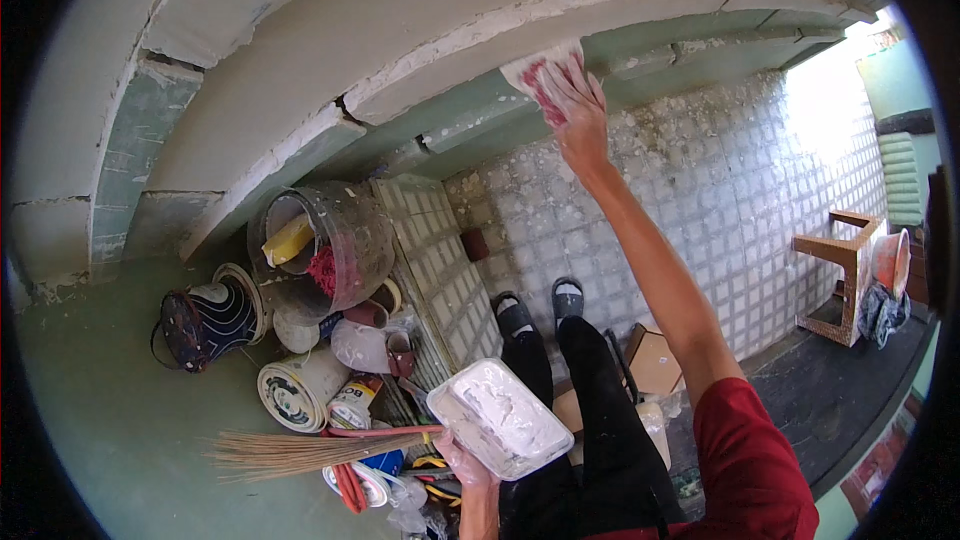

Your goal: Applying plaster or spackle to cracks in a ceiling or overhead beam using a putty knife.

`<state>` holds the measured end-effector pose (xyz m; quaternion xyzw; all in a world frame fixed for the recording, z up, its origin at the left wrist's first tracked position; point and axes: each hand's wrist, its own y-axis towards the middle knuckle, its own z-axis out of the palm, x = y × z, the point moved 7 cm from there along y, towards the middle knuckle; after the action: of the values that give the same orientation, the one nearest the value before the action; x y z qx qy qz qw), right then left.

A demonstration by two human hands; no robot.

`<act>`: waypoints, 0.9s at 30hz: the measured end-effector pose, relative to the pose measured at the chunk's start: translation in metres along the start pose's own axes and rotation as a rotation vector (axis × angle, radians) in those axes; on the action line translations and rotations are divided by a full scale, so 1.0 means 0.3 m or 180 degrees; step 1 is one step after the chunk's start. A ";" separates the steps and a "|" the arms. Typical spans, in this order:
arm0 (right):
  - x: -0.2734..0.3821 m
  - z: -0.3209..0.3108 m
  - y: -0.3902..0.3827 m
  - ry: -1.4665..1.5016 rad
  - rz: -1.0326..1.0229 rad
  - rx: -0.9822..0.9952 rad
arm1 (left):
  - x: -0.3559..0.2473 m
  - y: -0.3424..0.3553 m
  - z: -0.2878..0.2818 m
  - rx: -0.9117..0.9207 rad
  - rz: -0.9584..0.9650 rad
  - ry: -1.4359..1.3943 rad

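Observation:
At the lower middle, my left hand (pixel 468 462) grips the near left edge of a white rectangular tray (pixel 440 402). Thick white paste (pixel 505 410) is smeared across its inside. My right arm reaches far forward, and my right hand (pixel 575 100) presses a flat white-and-red piece (pixel 527 70) to the edge of a ledge (pixel 600 15). White smears coat the fingers of that hand. The exact kind of the flat piece cannot be made out. Rough white filler runs along the ledge, over pale green paint.
Left of my legs stand a clear bucket (pixel 375 240) with a yellow sponge (pixel 288 240), a dark pail (pixel 190 328), paint tubs (pixel 290 395) and a straw broom (pixel 290 450). A brown stool (pixel 850 260) stands at right on the spattered tile floor (pixel 680 210).

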<state>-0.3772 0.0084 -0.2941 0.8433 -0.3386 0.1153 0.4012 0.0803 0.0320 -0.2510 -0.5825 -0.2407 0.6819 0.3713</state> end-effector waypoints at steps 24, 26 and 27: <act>0.378 0.150 0.006 0.1538 0.0797 -0.0154 | -0.037 -0.050 0.031 -0.0058 0.0062 0.0187; 0.355 0.145 -0.009 0.2061 0.1133 0.0232 | -0.053 -0.052 0.030 -0.0087 0.0118 0.0194; 0.314 0.120 -0.010 0.2027 0.1318 0.0230 | -0.060 -0.057 0.034 -0.0095 0.0110 0.0226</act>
<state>-0.3080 -0.0624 -0.2753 0.6926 -0.3559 0.4620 0.4246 0.0750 0.0294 -0.2249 -0.6158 -0.2274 0.6635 0.3590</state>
